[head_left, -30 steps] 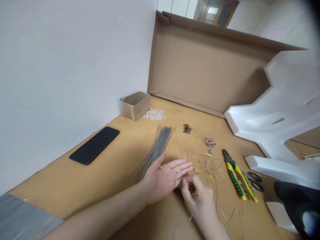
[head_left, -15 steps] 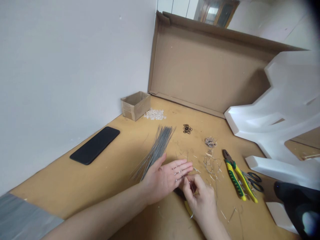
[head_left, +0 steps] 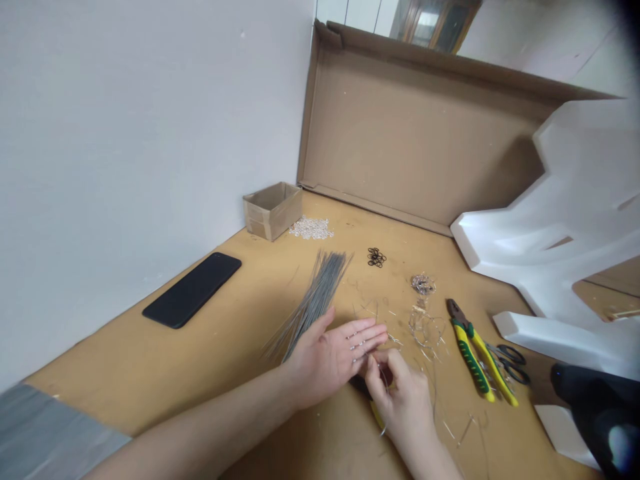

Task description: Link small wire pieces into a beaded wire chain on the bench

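"Fingers [head_left: 393, 362] on the right hand [head_left: 406, 395] are pinched tight on a thin curved silvery wire [head_left: 384, 430]. What's the left hand [head_left: 323, 363] up to?"

"Palm up, fingers stretched out straight, with tiny silvery bits [head_left: 359, 345] on them, too small for me to identify. Right fingertips are at its little finger, can't tell if they touch."

"Anything under there?"

"Yep, a dark tool with a yellow handle [head_left: 377, 415], mostly hidden, on the tan wood-coloured worktop [head_left: 215, 367]. Off right: green-and-yellow-handled metal pliers [head_left: 473, 353], with black-handled scissors [head_left: 513, 363] just beside them. Between those and the hands there's a tangle of loose silvery wire pieces [head_left: 423, 327]."

"And further back?"

"Bundle of straight grey metal wires [head_left: 320, 287] just past the left hand, flat black phone [head_left: 193, 290] left of that. Then a small pile of black rings [head_left: 376, 257], a patch of tiny clear beads [head_left: 311, 228] beside a small brown cardboard box [head_left: 259, 220], and behind everything a big shallow brown cardboard tray [head_left: 425, 127] on its side."
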Motion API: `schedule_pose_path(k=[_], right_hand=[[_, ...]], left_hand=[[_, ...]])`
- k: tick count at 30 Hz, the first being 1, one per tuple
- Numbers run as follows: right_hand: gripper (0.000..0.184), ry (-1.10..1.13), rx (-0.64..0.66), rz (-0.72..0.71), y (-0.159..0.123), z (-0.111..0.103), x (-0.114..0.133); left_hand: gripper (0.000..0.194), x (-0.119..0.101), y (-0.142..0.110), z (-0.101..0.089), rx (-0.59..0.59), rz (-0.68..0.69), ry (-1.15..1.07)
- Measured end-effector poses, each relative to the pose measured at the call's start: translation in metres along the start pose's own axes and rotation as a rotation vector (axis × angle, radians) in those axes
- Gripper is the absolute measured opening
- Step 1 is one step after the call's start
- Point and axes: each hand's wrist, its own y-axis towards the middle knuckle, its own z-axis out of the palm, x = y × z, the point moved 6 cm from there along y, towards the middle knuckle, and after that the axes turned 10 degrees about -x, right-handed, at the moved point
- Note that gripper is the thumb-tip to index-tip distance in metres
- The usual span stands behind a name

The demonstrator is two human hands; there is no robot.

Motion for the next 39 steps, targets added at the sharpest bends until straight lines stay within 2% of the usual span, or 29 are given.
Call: schedule_pose_path(k=[26, 39], right_hand=[[0.022, -0.015, 0.012, -0.026, 0.0000, 0.0011, 0.0029], [0.019, 0.119, 0.052, 0.076, 0.0034, 0.0023, -0.0012]], left_hand=[[0.071, 0.0018, 0.0001, -0.0014, -0.044, 0.016, 0.020], [0.072, 0.0021, 0.0000, 0.0005, -0.022, 0.004, 0.013]])
